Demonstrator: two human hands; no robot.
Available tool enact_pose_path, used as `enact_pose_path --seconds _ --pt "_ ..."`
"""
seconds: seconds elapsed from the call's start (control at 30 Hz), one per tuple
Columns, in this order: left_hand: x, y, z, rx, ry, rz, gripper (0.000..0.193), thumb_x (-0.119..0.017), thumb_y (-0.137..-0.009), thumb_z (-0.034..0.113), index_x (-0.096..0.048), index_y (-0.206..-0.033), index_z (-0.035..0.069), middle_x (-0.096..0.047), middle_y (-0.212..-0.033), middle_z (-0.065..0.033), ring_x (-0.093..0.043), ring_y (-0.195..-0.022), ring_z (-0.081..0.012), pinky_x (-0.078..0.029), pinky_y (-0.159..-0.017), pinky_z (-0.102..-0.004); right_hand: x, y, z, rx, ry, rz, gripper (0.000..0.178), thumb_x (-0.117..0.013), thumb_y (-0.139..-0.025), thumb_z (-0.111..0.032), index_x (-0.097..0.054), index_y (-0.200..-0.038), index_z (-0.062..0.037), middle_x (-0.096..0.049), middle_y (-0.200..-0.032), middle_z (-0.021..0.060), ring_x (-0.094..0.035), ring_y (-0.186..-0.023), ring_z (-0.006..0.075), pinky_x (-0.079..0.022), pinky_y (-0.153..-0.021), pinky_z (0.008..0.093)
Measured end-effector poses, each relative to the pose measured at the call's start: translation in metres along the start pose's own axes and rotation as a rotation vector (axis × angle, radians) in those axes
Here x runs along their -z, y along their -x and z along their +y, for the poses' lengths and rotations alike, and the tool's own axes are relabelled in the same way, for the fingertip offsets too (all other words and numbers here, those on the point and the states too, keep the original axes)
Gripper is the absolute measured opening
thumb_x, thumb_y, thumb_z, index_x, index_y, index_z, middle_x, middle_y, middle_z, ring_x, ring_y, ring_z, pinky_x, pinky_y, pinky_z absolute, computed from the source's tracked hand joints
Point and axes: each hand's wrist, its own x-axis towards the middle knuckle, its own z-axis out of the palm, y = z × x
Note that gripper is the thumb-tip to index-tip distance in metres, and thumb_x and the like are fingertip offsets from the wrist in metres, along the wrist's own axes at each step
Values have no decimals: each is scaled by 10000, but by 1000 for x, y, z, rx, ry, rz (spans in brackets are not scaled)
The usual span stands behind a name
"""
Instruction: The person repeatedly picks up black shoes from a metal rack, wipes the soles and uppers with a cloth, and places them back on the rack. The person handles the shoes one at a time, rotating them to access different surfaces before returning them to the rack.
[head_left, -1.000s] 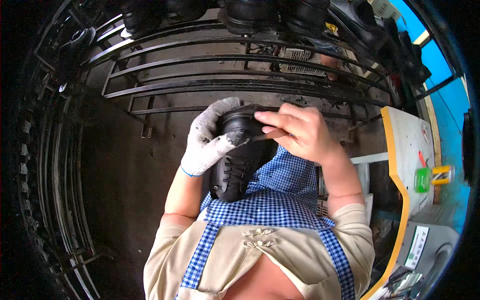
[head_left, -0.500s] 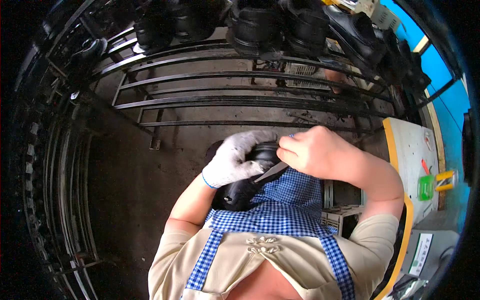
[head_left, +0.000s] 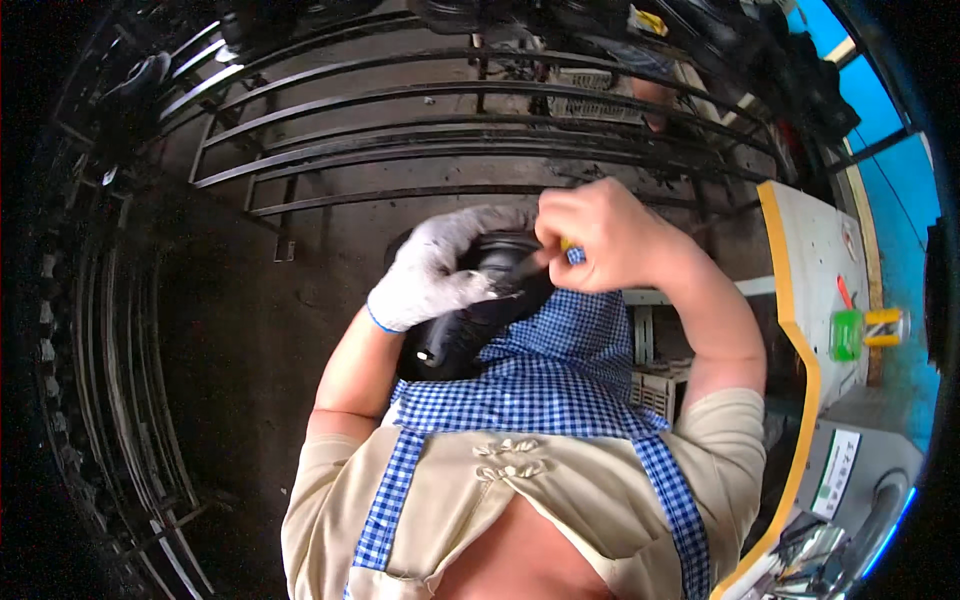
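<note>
My left hand (head_left: 425, 275) clasps the black shoe (head_left: 440, 342); my right hand (head_left: 596, 236) firmly grips a blade (head_left: 531, 264) beside it. Work looks underway, remainder unclear.

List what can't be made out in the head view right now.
- Thin tool in the right hand: head view; blurred, its grip end hidden by the fist, so its kind is unclear.
- Black shoe: head view; partly covered by the gloved left hand.
- Dark shoes at the top: head view; cut off by the upper edge.
- Shiny clutter, lower right: head view; too small to sort.
</note>
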Motion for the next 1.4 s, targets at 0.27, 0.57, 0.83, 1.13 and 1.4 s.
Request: enact_pose_path --seconds 0.27,0.57,0.83,1.13,1.4 --pt "19 6 19 203 306 214 721 -831 -726 265 -521 -1294 -54 -626 -1186 -133 -591 -1101 -201 -458 -986 -345 -39 30 20 -502 -652 228 544 -839 -726 -246 -566 -1161 -67 -598 -1062 51 -502 -653 77 -449 -576 252" --pt "29 20 -6 24 -61 512 813 -777 -792 299 -381 -1443 16 -525 -1343 -153 -513 -1242 -252 -418 -1042 -372 -125 10 39 -632 -1031 763 554 -812 -787 -243 -582 -1231 -6 -667 -1134 92 -649 -1017 235 -514 -901 366" --pt "22 117 -14 118 -275 341 1051 -799 -690 560 -346 -1454 -2 -378 -1470 -227 -311 -1410 -377 -252 -1156 -446 -143 19 74 -917 -1406 1116 495 -631 -931 -362 -557 -1285 -25 -640 -1229 62 -682 -934 193 -545 -697 329" --pt "31 177 -41 147 812 941 741 -748 -715 180 -440 -1379 63 -551 -1324 -124 -552 -1192 -287 -479 -992 -417 -157 -12 30 -389 -1451 454 476 -711 -871 -284 -493 -1259 -117 -616 -865 -26 -350 -512 1 -239 -436 191" --pt "140 173 12 -334 661 1409 496 -602 -953 326 -473 -1365 81 -556 -1337 -121 -580 -1177 -289 -535 -952 -382 -172 6 28 -521 -1222 264 342 -636 -928 -145 -541 -1240 -39 -700 -851 95 -655 -826 153 -461 -723 270"
